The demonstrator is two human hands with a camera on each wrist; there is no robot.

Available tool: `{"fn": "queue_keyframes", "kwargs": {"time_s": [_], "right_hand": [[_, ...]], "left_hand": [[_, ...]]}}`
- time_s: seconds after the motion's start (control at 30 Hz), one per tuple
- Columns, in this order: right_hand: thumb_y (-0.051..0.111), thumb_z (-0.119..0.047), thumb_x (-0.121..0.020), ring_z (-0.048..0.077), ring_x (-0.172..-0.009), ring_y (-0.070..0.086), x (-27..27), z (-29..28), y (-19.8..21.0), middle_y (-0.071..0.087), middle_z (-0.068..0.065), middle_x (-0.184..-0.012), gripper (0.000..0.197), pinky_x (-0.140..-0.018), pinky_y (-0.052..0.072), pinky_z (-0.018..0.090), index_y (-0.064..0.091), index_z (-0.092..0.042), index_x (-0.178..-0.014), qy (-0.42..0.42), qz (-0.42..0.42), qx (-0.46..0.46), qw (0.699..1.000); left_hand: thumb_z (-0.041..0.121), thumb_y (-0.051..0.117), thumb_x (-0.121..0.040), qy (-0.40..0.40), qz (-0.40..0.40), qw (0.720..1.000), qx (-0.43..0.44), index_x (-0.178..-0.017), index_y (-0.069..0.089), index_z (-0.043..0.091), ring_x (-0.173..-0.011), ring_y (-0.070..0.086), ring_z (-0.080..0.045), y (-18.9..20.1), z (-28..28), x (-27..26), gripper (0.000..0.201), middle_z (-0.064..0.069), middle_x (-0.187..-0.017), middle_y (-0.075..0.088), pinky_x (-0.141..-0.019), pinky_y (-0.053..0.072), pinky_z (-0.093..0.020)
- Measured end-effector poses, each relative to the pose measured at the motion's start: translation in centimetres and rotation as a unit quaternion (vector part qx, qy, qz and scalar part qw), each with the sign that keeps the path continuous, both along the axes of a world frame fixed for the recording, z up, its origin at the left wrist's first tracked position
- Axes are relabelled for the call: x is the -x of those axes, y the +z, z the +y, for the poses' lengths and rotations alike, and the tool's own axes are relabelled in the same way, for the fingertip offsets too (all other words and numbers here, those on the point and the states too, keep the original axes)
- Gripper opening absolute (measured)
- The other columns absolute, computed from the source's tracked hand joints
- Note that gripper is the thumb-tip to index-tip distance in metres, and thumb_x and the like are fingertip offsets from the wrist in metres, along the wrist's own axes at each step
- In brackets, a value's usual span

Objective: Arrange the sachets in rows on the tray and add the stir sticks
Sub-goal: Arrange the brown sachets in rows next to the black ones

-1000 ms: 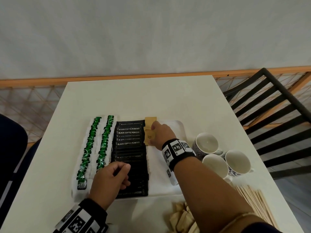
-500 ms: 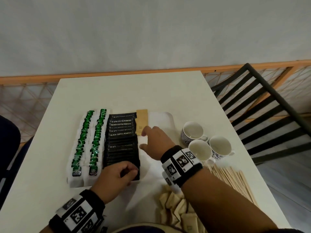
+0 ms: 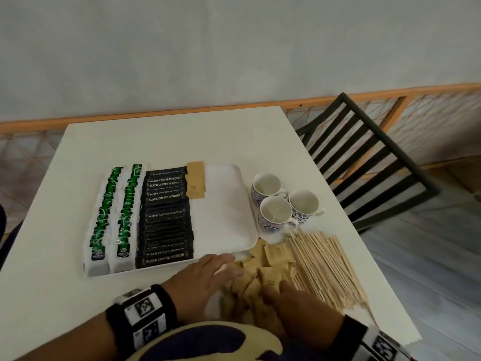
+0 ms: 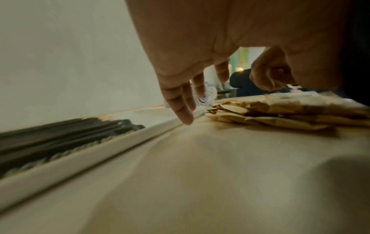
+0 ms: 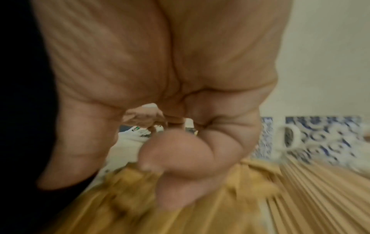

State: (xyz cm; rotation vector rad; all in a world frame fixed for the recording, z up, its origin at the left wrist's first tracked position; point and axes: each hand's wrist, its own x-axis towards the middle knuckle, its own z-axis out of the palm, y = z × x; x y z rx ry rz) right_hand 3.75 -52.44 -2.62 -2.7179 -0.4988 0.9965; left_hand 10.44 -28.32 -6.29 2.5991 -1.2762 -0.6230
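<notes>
Fingers (image 4: 181,101) of left hand (image 3: 205,276) straight, loosely spread, tips at tray (image 3: 229,230) near rim, holding nothing. Right hand (image 3: 294,300) curled into brown sachet pile (image 3: 263,269) on counter (image 3: 169,142); actual pinch too blurred to tell. Pile at 5 o'clock off tray; open row slot at 12, below two placed brown sachets (image 3: 195,179). Stir sticks (image 3: 325,267) at 3 o'clock of pile, long axes toward person. Right hand nearer.

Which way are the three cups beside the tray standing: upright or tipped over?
Upright. In the head view all three cups show open mouths facing up with pale insides, bases on the table, right of the tray.
</notes>
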Motion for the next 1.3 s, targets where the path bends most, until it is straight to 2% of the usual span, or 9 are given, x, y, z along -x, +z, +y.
{"fn": "queue_keyframes", "kwargs": {"time_s": [0.07, 0.13, 0.27, 0.4, 0.6, 0.77, 0.93, 1.1, 1.3], "right_hand": [[0.054, -0.029, -0.096, 0.033, -0.105, 0.061, 1.4, -0.5, -1.7, 0.037, 0.012, -0.135, 0.062, -0.077, 0.047, 0.035, 0.02, -0.023, -0.148, -0.034, 0.02, 0.0, 0.999], [0.053, -0.033, -0.097, 0.031, -0.106, 0.061, 2.3, -0.9, -2.9, 0.033, 0.013, -0.139, 0.067, -0.086, 0.052, 0.036, 0.013, -0.026, -0.15, -0.071, 0.014, -0.008, 0.997], [0.06, -0.034, -0.092, 0.03, -0.103, 0.062, 3.3, -0.9, -3.6, 0.032, 0.012, -0.139, 0.071, -0.086, 0.055, 0.036, 0.018, -0.031, -0.148, -0.112, -0.011, -0.05, 0.992], [0.063, -0.041, -0.089, 0.026, -0.105, 0.06, 3.3, -0.6, -3.3, 0.031, 0.007, -0.139, 0.07, -0.084, 0.05, 0.027, 0.022, -0.033, -0.145, -0.122, -0.029, -0.087, 0.988], [0.064, -0.049, -0.085, 0.028, -0.101, 0.061, 2.5, 0.2, -3.5, 0.038, 0.008, -0.133, 0.071, -0.086, 0.055, 0.035, 0.024, -0.036, -0.143, -0.116, -0.046, -0.106, 0.987], [0.064, -0.044, -0.088, 0.025, -0.1, 0.057, 1.7, 1.0, -4.2, 0.043, 0.006, -0.125, 0.055, -0.084, 0.05, 0.03, 0.039, -0.029, -0.134, -0.091, -0.065, -0.137, 0.984], [0.063, -0.045, -0.087, 0.023, -0.106, 0.052, 1.1, 1.2, -4.8, 0.043, 0.004, -0.127, 0.049, -0.091, 0.05, 0.033, 0.044, -0.028, -0.13, -0.077, -0.071, -0.164, 0.981], [0.064, -0.046, -0.087, 0.02, -0.105, 0.051, 0.5, 1.3, -5.7, 0.045, 0.002, -0.124, 0.047, -0.089, 0.047, 0.029, 0.044, -0.033, -0.128, -0.06, -0.088, -0.172, 0.979], [0.062, -0.045, -0.088, 0.025, -0.109, 0.053, -0.4, 1.5, -5.7, 0.047, 0.006, -0.126, 0.049, -0.093, 0.048, 0.033, 0.047, -0.029, -0.132, -0.045, -0.085, -0.161, 0.982]], "left_hand": [[0.066, 0.041, -0.062, -0.044, -0.009, 0.999, -0.015, -0.142, -0.004, 0.054, -0.14, 0.027, -0.025, 0.0, -1.5, 0.0, 0.092, 0.0, -0.155, 0.01, -0.108, 0.037, -0.038], [0.071, 0.028, -0.06, -0.081, -0.009, 0.995, -0.049, -0.131, -0.022, 0.064, -0.146, 0.003, -0.023, -0.5, -3.1, 0.2, 0.087, 0.004, -0.158, -0.008, -0.112, 0.024, -0.04], [0.073, 0.041, -0.079, -0.131, -0.067, 0.987, -0.058, -0.14, -0.007, 0.05, -0.146, -0.003, -0.03, -2.5, -4.9, 0.7, 0.081, 0.004, -0.153, -0.015, -0.11, 0.019, -0.05], [0.068, 0.05, -0.075, -0.11, -0.086, 0.988, -0.065, -0.139, -0.001, 0.05, -0.14, -0.005, -0.026, -2.8, -5.0, 0.6, 0.084, 0.003, -0.154, -0.008, -0.11, 0.02, -0.048], [0.062, 0.052, -0.054, -0.034, -0.055, 0.998, -0.025, -0.135, 0.036, 0.044, -0.12, 0.032, -0.021, -2.3, -3.2, 0.7, 0.084, 0.001, -0.14, 0.035, -0.087, 0.051, -0.035], [0.04, 0.072, -0.06, 0.065, 0.02, 0.992, 0.11, -0.118, 0.048, 0.046, -0.123, 0.021, -0.01, -2.6, -1.5, 1.0, 0.063, 0.016, -0.14, 0.019, -0.105, 0.031, -0.03], [0.064, 0.084, -0.035, 0.195, 0.157, 0.957, 0.145, -0.108, 0.057, 0.043, -0.123, 0.03, 0.002, -2.0, -0.5, 1.0, 0.081, 0.026, -0.131, 0.021, -0.106, 0.029, -0.015], [0.035, 0.082, -0.068, 0.277, 0.191, 0.919, 0.207, -0.114, 0.046, 0.042, -0.101, 0.059, 0.001, -1.8, -0.5, 0.3, 0.058, 0.015, -0.113, 0.057, -0.093, 0.051, -0.028], [0.023, 0.079, -0.073, 0.301, 0.205, 0.907, 0.21, -0.108, 0.054, 0.033, -0.087, 0.066, -0.001, -1.3, -1.0, -0.4, 0.045, 0.01, -0.097, 0.069, -0.082, 0.056, -0.027]]}}
